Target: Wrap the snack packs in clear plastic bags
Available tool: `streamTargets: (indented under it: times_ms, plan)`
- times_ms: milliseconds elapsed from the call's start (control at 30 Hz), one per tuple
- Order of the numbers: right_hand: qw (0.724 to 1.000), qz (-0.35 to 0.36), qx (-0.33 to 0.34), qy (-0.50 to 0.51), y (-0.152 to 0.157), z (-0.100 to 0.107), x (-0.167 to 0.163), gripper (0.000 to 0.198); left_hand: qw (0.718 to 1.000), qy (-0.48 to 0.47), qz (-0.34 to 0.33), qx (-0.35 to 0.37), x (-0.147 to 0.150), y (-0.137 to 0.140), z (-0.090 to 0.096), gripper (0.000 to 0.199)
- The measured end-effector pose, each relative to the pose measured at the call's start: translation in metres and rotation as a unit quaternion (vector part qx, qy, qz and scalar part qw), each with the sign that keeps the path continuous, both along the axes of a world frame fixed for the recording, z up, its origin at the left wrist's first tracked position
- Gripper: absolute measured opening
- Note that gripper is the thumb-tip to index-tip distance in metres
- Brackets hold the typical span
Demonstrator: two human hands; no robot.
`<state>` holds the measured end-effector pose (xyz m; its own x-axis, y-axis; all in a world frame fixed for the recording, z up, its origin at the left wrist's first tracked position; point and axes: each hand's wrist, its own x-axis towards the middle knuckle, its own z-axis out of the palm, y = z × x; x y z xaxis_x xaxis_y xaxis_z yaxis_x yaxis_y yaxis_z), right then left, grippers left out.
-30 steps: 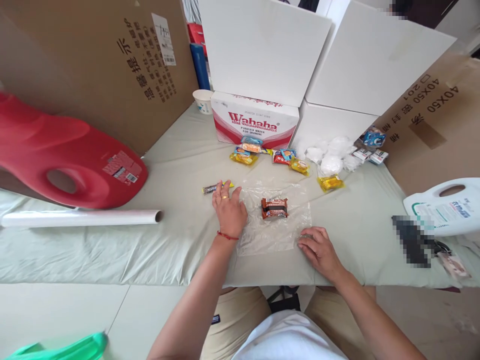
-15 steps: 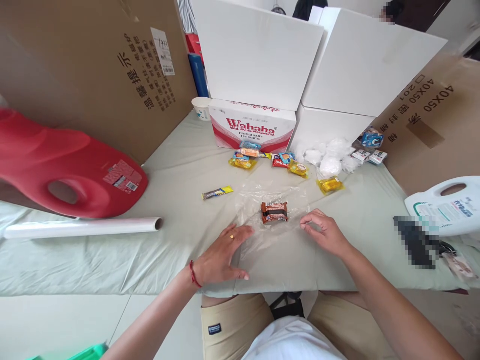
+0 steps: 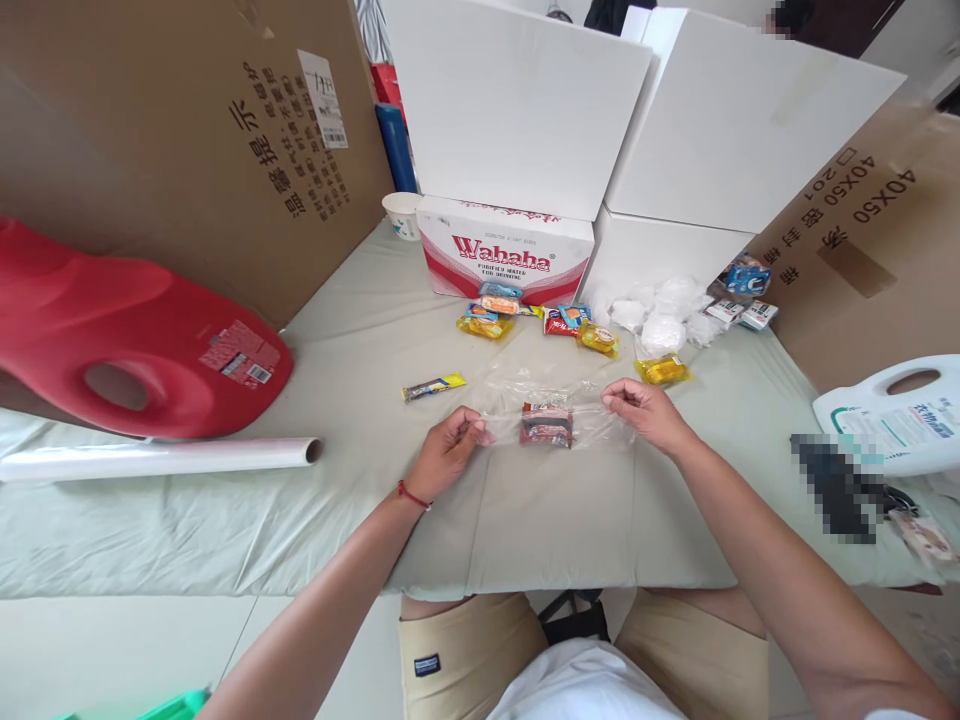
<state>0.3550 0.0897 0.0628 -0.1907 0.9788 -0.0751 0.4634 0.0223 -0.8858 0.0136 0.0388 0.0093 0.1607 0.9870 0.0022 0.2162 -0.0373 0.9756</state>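
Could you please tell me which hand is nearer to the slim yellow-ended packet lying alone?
Left: the left hand is just on the near side of the slim packet; the right hand is farther off to its right, beyond the brown packet.

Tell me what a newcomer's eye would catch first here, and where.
Probably the large red jug at far left, the boldest color here. At the back, the Wahaha box shows bright red lettering. Front center, the left grip and right grip hold clear film, with a red-brown packet between them.
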Motion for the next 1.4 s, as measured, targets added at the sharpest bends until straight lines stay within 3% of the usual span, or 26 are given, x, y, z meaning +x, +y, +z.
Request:
streamTargets:
  times_ms: [267,500,700,833,900,967,1033,1100,1200,1267,1400]
  plan:
    - [0.997,-0.057,-0.047,-0.010,0.012,-0.036,-0.004,0.045,0.991,0.048,0.124,-0.017,0.017,0.020,-0.011,0.039]
    - [0.996,-0.056,-0.068,-0.023,0.002,-0.043,-0.004,0.041,0.949,0.213,0.233,0.012,0.021,0.021,-0.004,0.043]
    - [0.995,-0.067,-0.075,-0.022,0.001,-0.047,-0.003,0.038,0.903,0.326,0.278,0.026,0.004,0.030,-0.005,0.044]
    - [0.994,-0.080,-0.070,-0.023,0.002,-0.049,-0.004,0.035,0.890,0.324,0.320,0.016,-0.014,0.034,-0.004,0.037]
    - [0.993,-0.085,-0.069,-0.035,0.001,-0.050,-0.004,0.034,0.877,0.310,0.363,0.059,-0.017,0.029,0.000,0.031]
    - [0.993,-0.090,-0.060,-0.049,0.000,-0.051,-0.003,0.033,0.854,0.312,0.388,0.152,-0.012,0.018,0.008,0.028]
    - [0.992,-0.091,-0.026,-0.079,0.000,-0.047,-0.001,0.033,0.845,0.325,0.347,0.245,0.003,0.003,0.019,0.027]
    - [0.983,-0.089,0.057,-0.150,0.003,-0.039,0.002,0.032,0.871,0.333,0.214,0.290,0.024,-0.012,0.028,0.025]
    - [0.938,-0.091,0.208,-0.262,0.016,-0.021,0.004,0.031,0.887,0.345,0.010,0.305,0.060,-0.022,0.032,0.031]
    - [0.925,-0.059,0.235,-0.294,0.031,-0.009,-0.003,0.030,0.885,0.362,-0.027,0.290,0.078,-0.020,0.029,0.035]
    - [0.918,0.077,0.180,-0.344,0.067,-0.002,-0.038,0.027,0.885,0.393,0.016,0.247,0.092,-0.008,0.018,0.037]
